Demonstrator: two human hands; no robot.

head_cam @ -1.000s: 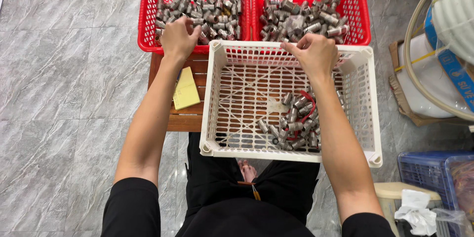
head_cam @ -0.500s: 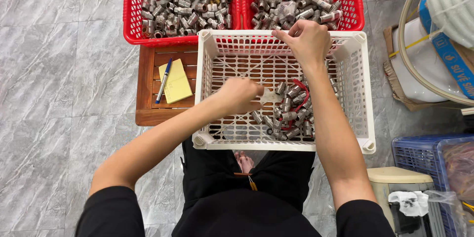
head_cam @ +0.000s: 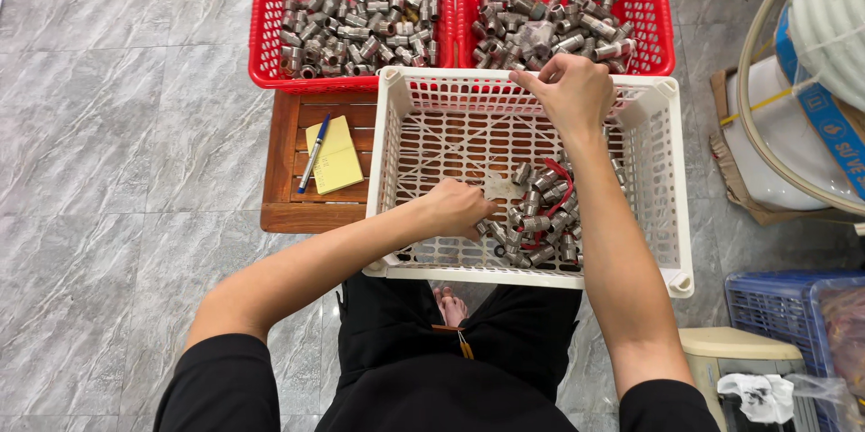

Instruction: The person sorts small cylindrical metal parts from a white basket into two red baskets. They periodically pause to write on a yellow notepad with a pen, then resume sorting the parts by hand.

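Grey tiled floor (head_cam: 108, 126) all round, running out of frame to the left of the left hand. Far right of the right hand, a white drum (head_cam: 793, 153) wound with hose, cut off by the edge; below it a blue crate (head_cam: 775, 315), also cropped. White basket (head_cam: 532, 171) under both hands, its near rim across the lap. Beyond the right hand, two red baskets side by side, left one (head_cam: 351, 18) and right one (head_cam: 563, 9), each heaped with grey metal fittings. Left of the left hand, a wooden stool (head_cam: 311, 162), partly hidden behind the white basket, carrying a yellow pad (head_cam: 335, 154) and a blue pen (head_cam: 314, 153).

Left hand (head_cam: 455, 209) down in the white basket, fingers curled together at the edge of the fittings pile (head_cam: 541, 216); fingertips hidden, so cannot tell whether any piece is gripped. Right hand (head_cam: 566, 90) raised over the far rim, thumb and forefinger pinched together; whatever sits between them too small to make out. Something red (head_cam: 560, 181) looped among the fittings, unclear.
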